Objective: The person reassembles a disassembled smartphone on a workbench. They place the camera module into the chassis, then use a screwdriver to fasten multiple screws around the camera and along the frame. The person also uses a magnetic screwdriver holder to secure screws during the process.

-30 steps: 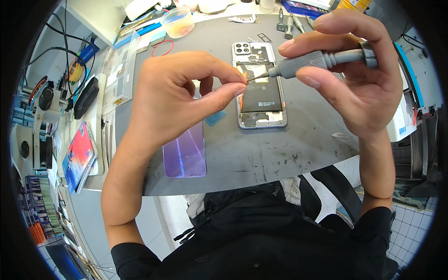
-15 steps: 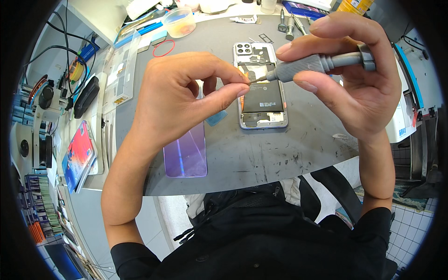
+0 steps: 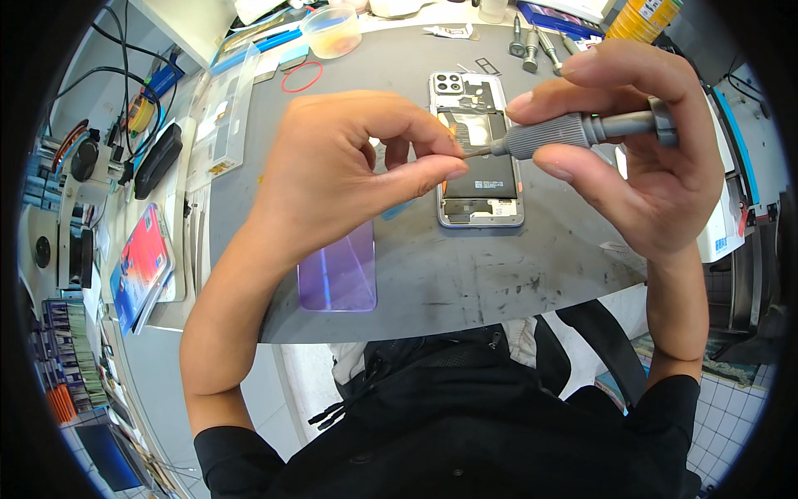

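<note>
My right hand (image 3: 652,187) grips a grey screwdriver (image 3: 544,137) by its ribbed handle, held level above the bench with the blade towards the left. The thumb and forefinger of my left hand (image 3: 341,166) pinch the blade's tip; whether a screw is between them I cannot make out. Below the tool lies a phone (image 3: 478,212) with its back off, showing a black battery and a camera block at its upper left. A purple phone back cover (image 3: 339,274) rests nearer me, partly under my left wrist. A small blue piece (image 3: 397,210) shows beside my left thumb.
Several more screwdrivers (image 3: 530,51) lie at the back right near a yellow can (image 3: 644,18). A red rubber band (image 3: 302,76), a clear round tub (image 3: 331,35) and a clear plastic box (image 3: 231,125) sit at the back left of the grey mat (image 3: 399,312).
The view has shifted slightly, so the bench things appear a little further right. Both hands keep the same grip on the screwdriver.
</note>
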